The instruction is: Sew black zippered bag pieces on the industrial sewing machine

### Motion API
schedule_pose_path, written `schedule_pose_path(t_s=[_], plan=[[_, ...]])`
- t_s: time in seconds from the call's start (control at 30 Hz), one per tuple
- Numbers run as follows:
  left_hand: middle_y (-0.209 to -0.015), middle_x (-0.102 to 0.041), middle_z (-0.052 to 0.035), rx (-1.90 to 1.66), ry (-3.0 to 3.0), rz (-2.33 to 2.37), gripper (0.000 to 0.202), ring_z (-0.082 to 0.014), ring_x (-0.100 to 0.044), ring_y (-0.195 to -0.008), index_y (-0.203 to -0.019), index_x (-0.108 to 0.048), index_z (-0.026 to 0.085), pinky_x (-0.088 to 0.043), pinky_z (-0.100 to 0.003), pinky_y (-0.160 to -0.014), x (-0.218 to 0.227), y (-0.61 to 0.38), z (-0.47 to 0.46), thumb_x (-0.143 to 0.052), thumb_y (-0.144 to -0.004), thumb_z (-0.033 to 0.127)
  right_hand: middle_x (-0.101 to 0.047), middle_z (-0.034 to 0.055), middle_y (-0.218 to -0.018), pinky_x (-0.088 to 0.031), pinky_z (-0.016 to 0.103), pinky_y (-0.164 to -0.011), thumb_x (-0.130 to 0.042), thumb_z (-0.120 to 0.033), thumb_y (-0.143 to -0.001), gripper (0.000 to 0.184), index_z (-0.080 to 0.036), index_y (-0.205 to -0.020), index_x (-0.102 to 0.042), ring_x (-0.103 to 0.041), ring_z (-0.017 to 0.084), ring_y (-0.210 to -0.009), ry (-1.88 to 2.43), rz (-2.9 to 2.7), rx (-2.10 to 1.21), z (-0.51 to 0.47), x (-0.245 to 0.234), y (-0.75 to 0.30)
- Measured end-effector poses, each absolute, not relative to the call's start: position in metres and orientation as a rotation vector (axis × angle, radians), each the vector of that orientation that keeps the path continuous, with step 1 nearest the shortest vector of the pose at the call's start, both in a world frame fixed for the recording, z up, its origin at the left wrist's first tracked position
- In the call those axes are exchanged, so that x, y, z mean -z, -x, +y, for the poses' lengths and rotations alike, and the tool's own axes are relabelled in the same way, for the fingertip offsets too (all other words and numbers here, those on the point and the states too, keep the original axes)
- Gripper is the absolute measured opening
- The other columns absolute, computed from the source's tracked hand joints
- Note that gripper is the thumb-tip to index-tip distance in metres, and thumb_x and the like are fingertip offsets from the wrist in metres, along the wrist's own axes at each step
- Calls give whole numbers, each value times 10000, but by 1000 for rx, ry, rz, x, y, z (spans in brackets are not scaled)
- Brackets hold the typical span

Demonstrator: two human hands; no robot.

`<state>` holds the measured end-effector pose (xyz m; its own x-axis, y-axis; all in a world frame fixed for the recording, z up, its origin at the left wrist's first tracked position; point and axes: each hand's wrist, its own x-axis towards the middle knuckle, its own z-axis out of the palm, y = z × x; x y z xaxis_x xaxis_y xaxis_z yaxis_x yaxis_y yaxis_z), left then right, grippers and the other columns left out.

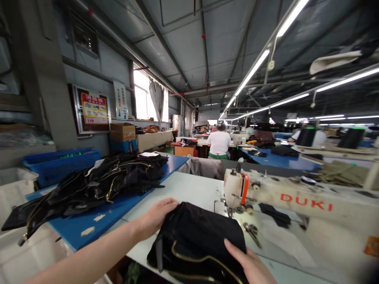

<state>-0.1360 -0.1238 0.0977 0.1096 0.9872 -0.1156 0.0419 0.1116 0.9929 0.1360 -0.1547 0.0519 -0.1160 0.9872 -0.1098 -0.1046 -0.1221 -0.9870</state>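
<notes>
A black fabric piece with a gold-toothed zipper [204, 232] lies over the front edge of the pale sewing table. At its upper left corner, my left hand [160, 216] is closed on the cloth, thumb and fingers together. My right hand [248, 262] grips the lower right edge; its thumb lies on top and its other fingers are hidden. Just beyond the cloth stands a white sewing machine [284, 197] marked DUKI, its needle area near the fabric's far right edge. Scissors or a similar small metal tool [252, 233] lie beside the machine's foot.
To the left, a pile of black zippered pieces [100, 185] covers part of a blue table [77, 228]. A blue basket [60, 161] and a white bin [17, 185] stand beyond. Small dark cloth scraps [274, 215] lie under the machine arm. A person [219, 142] sits farther ahead.
</notes>
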Motion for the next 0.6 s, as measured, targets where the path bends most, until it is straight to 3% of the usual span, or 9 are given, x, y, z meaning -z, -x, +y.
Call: schedule_pose_path(t_s=[0.13, 0.2, 0.27, 0.33, 0.4, 0.5, 0.6], plan=[[-1280, -549, -94, -1075, -1859, 1449, 381, -273, -481, -1210, -1165, -561, 222, -328, -408, -1051, -94, 131, -144, -531, -855, 440, -730, 108, -939, -524, 409, -825, -691, -415, -700, 305, -156, -860, -708, -628, 326, -1026, 1116, -798, -1717, -161, -58, -139], [-1429, -417, -66, -953, -2269, 1204, 534, -274, -373, -1309, -1317, -464, 286, -235, -396, -1112, -94, 118, -163, -606, -817, 407, -735, 112, -820, -549, 388, -746, -695, -397, -694, 262, -144, -764, -701, -668, 327, -921, 1035, -755, -1819, -161, -60, -134], [-1440, -411, -59, -715, -2547, 927, 637, -300, -354, -1323, -1367, -417, 310, -152, -433, -1134, -94, 103, -176, -660, -780, 352, -725, 112, -733, -554, 371, -711, -704, -388, -682, 255, -135, -713, -690, -684, 317, -837, 974, -774, -1899, -161, -60, -128], [-1366, -502, -86, -572, -2579, 908, 613, -298, -460, -1242, -1366, -427, 270, -240, -424, -1095, -98, 89, -179, -626, -788, 240, -720, 109, -719, -554, 349, -706, -697, -399, -696, 272, -129, -729, -690, -692, 287, -782, 956, -817, -1948, -160, -63, -125], [-1181, -639, -62, -586, -2417, 1059, 469, -245, -587, -1068, -1257, -542, 250, -390, -333, -968, -106, 83, -174, -552, -799, 153, -725, 116, -790, -555, 334, -687, -656, -452, -742, 332, -130, -809, -699, -693, 265, -772, 987, -889, -1974, -160, -68, -129], [-904, -691, 2, -654, -2055, 1222, 231, -187, -618, -829, -1006, -663, 223, -450, -237, -745, -124, 86, -162, -589, -787, 222, -717, 122, -953, -561, 355, -681, -605, -534, -776, 429, -166, -975, -695, -682, 279, -847, 1076, -1014, -1814, -160, -81, -146], [-731, -629, 29, -607, -1741, 1111, 218, -155, -553, -689, -848, -675, 168, -423, -217, -642, -134, 92, -156, -691, -705, 332, -653, 65, -1177, -506, 349, -876, -670, -519, -733, 455, -253, -1102, -673, -566, 293, -1121, 1147, -1125, -1413, -164, -92, -158]])
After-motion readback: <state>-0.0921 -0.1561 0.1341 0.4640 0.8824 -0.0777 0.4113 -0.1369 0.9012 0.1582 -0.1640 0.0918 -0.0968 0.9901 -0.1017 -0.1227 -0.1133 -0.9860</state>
